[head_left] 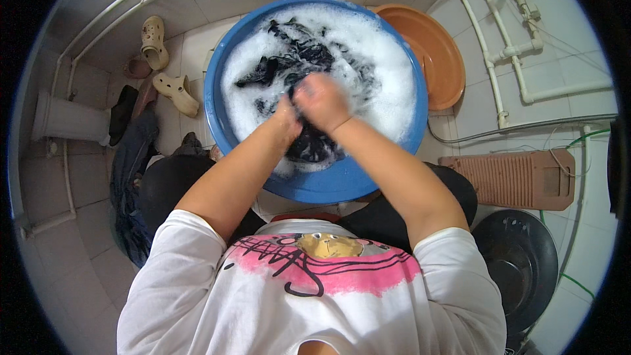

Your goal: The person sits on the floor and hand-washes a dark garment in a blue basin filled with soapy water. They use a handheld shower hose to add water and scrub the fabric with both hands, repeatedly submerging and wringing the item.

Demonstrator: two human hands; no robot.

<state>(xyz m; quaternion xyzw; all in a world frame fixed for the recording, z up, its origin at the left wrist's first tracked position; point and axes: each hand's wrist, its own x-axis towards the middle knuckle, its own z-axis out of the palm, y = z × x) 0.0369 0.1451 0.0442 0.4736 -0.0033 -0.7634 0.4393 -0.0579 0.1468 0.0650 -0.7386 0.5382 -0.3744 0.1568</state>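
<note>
— Basin of blue plastic (312,188) first: why so near the body?

— It stands between the 2 bent knees (175,181), probably so both arms can reach down into it easily.

— And the white foam (392,108)?

— Spread across most of its inside.

— The orange basin (442,59)?

— Partly hidden behind the blue rim, to the right, perhaps set aside there within reach.

— Where is the dark cloth (315,148)?

— Inside the blue one, bunched amid the foam.

— The hands?

— Right hand (322,100) and left hand (287,121) come together over the cloth, likely to bear on 1 spot. Their fingers look bent, but blur hides them; I cannot tell whether they grasp it.
</note>
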